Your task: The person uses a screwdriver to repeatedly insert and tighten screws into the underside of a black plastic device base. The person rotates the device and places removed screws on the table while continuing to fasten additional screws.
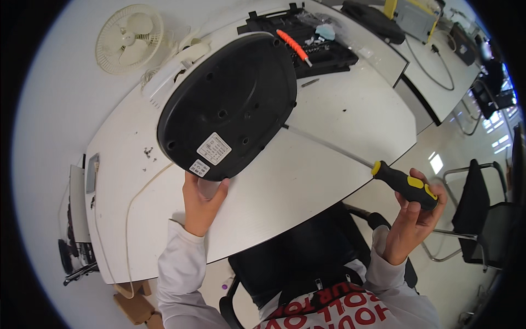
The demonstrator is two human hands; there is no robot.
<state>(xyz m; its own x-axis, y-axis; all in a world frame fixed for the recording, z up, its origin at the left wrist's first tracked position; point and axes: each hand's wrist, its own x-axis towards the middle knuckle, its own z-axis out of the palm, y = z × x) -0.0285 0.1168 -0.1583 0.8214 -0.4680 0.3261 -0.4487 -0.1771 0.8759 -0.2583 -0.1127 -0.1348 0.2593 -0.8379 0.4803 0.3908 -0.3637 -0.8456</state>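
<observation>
A black, rounded base (230, 90) of a stand or appliance lies tilted with its underside showing, marked by several screw holes and two white labels (214, 148). My left hand (201, 205) grips its near edge, thumb on the right corner and the other fingers partly hidden beneath. In my right hand (413, 222) is a long screwdriver (402, 183) with a black and yellow handle, held out over the table's right front edge. Its shaft points left, and the dark tip is by the base's right side; I cannot tell whether they touch. Several loose screws (148, 153) lie left of the base.
A white fan head (129, 39) in its cage stands at the far left. Behind the base is an open black tool case (334, 61) with an orange flexible shaft (293, 46). A small bit (310, 83) and a pale cable (133, 205) lie on the white table (329, 175).
</observation>
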